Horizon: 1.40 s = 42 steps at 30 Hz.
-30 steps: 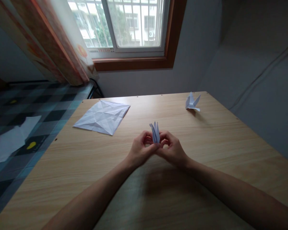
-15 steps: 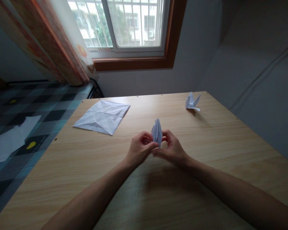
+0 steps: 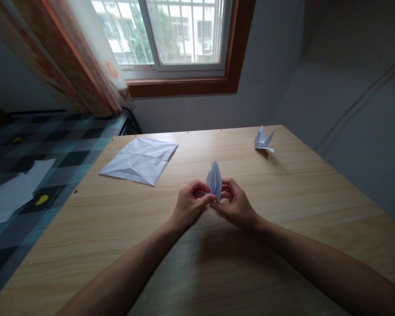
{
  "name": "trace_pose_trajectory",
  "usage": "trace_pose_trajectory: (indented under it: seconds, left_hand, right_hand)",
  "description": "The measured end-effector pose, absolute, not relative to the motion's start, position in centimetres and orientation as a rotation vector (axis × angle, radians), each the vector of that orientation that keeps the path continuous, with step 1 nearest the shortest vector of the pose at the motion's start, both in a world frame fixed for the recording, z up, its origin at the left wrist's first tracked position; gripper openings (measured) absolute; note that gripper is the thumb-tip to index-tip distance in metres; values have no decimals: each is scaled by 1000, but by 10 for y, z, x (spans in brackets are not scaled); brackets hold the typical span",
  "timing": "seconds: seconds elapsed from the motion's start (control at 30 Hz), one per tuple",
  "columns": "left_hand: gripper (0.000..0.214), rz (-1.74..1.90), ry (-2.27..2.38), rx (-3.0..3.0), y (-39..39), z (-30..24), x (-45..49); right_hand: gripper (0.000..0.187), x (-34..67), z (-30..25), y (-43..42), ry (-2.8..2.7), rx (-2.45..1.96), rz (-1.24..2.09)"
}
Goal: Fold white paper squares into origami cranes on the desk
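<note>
A small piece of folded white paper (image 3: 214, 179) stands upright between my hands, narrow and pointed at the top, with several layers showing. My left hand (image 3: 193, 201) pinches its lower left side between thumb and fingers. On the other side, my right hand (image 3: 233, 201) grips the lower right edge, its thumb under the bottom end. Both thumbs come close together at the base, where the paper is partly hidden. Farther back on the right, a folded paper crane (image 3: 263, 139) stands on the wooden table (image 3: 283, 197).
Creased white paper sheets (image 3: 141, 160) lie at the table's far left. Left of the table, a checked cloth surface (image 3: 6, 245) carries more white paper (image 3: 18, 193). A window (image 3: 184, 35) with a curtain (image 3: 75, 57) is behind; a wall (image 3: 355, 114) borders the right.
The folded paper has tilted and shifted very slightly left, and its layers show a little more. My right fingers have closed in slightly against it. The other papers stay put.
</note>
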State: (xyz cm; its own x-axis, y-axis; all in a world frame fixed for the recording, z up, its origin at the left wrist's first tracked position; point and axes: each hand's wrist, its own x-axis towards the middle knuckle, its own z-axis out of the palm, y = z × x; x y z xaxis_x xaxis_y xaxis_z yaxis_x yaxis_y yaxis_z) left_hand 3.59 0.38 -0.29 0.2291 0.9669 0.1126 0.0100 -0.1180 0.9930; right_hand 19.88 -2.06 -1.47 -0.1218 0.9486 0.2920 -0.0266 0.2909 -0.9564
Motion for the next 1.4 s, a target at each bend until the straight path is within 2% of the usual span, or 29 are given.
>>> trace_pose_trajectory:
  seconds: [0.23,0.37,0.57,0.73,0.87,1.07,1.27,1.4]
  left_hand:
    - [20,1198,996,1316,1,8,40]
    - [27,1277,949,1231,2,7,42]
    - [23,1274,899,1311,3,2,42]
    - [44,1225,844,1259,3,0,41]
    - [32,1089,791,1248,5,2,38]
    - [29,1002,781,1376,5,6,33]
    - [34,909,846,1572,1,12,33]
    - [33,888,865,1614,1,12,33]
  right_hand:
    - [28,200,-11,-18,-1270,-930,1149]
    - [29,200,-12,-16,-1213,-956,1090]
    - [27,202,-11,-16,-1270,-1013,959]
    - [21,203,-9,-22,-1444,-1020,838]
    - [14,205,-7,-27,-1600,-994,805]
    - [8,207,-6,-24,-1507,-992,773]
    - [29,207,-4,-20,-1455,-918,809]
    - [31,210,-4,-19,-1488,-893,796]
